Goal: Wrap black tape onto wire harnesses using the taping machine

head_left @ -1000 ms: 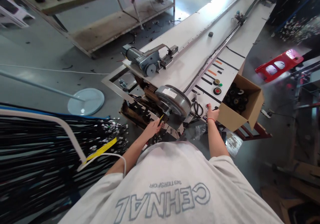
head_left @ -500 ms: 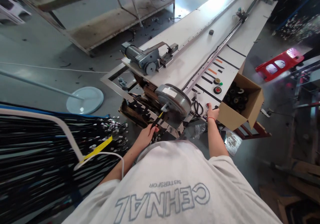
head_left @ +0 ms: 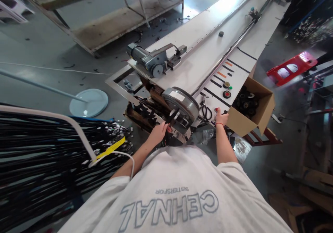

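Observation:
My left hand is closed round a black cable bundle just in front of the round grey machine head. The bundle reaches up to the white part at the head's near side. At the bench's near right corner, my right hand rests with its thumb at a small red button; the other fingers are partly curled over the edge, and whether they grip anything is hidden. Black-handled scissors lie between the head and my right hand.
Tape rolls and black strips lie on the long white bench. A cardboard box of black rolls stands right. A motor sits on the left edge. Many black cables hang at the left beside a white tube frame.
My left hand has moved right and slightly up, bringing the black bundle closer to the machine head. The bundle's yellow piece no longer shows. My right hand has stayed at the red button.

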Demonstrator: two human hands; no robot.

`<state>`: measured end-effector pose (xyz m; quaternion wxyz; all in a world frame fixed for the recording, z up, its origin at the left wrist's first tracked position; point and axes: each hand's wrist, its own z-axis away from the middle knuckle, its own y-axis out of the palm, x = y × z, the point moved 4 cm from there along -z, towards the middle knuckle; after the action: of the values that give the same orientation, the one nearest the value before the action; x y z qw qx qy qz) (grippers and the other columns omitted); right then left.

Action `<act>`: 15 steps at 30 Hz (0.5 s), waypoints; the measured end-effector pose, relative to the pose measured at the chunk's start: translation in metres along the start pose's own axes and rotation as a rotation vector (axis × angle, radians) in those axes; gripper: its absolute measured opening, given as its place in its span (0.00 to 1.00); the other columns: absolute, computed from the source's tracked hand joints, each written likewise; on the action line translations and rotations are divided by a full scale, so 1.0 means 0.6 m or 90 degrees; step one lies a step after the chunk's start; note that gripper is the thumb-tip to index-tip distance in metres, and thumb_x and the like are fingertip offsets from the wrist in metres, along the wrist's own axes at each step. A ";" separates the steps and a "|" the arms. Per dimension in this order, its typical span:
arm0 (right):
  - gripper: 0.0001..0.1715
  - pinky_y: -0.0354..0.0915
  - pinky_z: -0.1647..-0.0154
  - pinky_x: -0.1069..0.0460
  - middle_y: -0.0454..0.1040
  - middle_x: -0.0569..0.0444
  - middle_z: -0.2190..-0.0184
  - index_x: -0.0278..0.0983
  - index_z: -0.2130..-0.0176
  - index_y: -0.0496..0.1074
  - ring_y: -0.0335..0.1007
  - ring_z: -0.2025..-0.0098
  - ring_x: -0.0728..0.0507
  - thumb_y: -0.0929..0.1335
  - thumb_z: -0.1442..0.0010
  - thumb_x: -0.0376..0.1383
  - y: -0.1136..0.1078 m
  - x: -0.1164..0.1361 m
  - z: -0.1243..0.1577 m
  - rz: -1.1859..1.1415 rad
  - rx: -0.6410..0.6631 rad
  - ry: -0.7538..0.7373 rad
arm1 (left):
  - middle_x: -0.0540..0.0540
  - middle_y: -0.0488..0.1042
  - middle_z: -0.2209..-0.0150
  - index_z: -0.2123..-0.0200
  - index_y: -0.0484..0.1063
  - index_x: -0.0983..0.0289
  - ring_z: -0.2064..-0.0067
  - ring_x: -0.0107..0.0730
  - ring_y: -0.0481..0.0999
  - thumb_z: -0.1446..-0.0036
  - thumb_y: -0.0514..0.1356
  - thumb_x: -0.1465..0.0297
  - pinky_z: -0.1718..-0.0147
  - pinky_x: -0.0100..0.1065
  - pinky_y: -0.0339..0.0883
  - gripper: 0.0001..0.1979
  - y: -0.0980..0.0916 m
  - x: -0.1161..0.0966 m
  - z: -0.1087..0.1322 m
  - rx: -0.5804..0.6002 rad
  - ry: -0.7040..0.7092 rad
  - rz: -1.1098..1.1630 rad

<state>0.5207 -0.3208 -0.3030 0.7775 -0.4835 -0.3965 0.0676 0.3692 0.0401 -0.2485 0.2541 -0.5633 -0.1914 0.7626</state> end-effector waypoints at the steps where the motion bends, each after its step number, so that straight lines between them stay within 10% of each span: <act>1: 0.40 0.63 0.43 0.40 0.72 0.32 0.47 0.31 0.47 0.65 0.70 0.44 0.30 0.65 0.42 0.60 0.000 0.000 0.000 -0.002 0.001 0.002 | 0.61 0.81 0.66 0.64 0.65 0.61 0.61 0.43 0.81 0.35 0.42 0.58 0.56 0.40 0.70 0.18 0.000 0.002 0.001 -0.002 -0.005 0.011; 15: 0.44 0.63 0.42 0.42 0.71 0.31 0.46 0.28 0.45 0.64 0.68 0.42 0.31 0.69 0.45 0.58 -0.008 0.004 0.003 -0.020 0.021 0.002 | 0.60 0.81 0.61 0.60 0.70 0.62 0.58 0.44 0.80 0.35 0.45 0.55 0.54 0.38 0.69 0.20 -0.002 0.002 0.021 -0.048 -0.042 0.045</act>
<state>0.5200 -0.3207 -0.2975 0.7870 -0.4644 -0.4015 0.0610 0.3571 0.0419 -0.2448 0.1992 -0.5533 -0.2079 0.7817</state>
